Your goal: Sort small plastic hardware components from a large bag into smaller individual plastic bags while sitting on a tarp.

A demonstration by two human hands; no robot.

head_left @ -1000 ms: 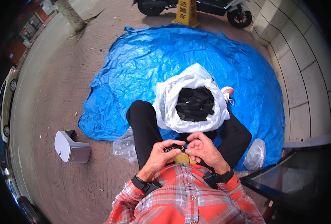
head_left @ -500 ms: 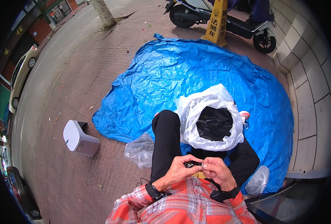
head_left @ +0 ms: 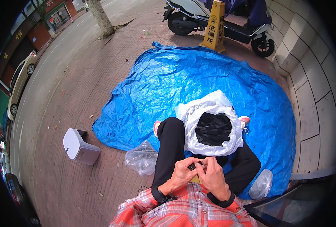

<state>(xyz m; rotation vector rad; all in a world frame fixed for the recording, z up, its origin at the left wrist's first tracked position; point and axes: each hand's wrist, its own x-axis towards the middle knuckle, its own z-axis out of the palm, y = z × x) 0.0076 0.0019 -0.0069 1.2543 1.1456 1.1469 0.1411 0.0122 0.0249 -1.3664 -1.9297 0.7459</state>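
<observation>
My left hand (head_left: 179, 174) is closed around some small dark, shiny parts (head_left: 191, 166), partly hidden by the fingers. Touching it from the right, my right hand (head_left: 214, 179) pinches at a small black piece (head_left: 201, 163) between the two hands; its exact kind is too small to tell. Both hands are held over my lap. Just beyond them, between my knees, stands an open white plastic bag (head_left: 191, 130) filled with flat black strips (head_left: 213, 129).
A crumpled blue tarp (head_left: 156, 83) lies under my feet. Clear plastic bags lie at the left (head_left: 141, 159) and right (head_left: 261, 184). A white bin (head_left: 81, 147) stands on the paving. Farther off are a yellow sign (head_left: 214, 28), a scooter (head_left: 183, 22) and a tiled wall (head_left: 308, 109).
My right hand has turned, its fingers now pointing upward and nearer to the left hand. The view has shifted slightly, and more of my left shoe shows.
</observation>
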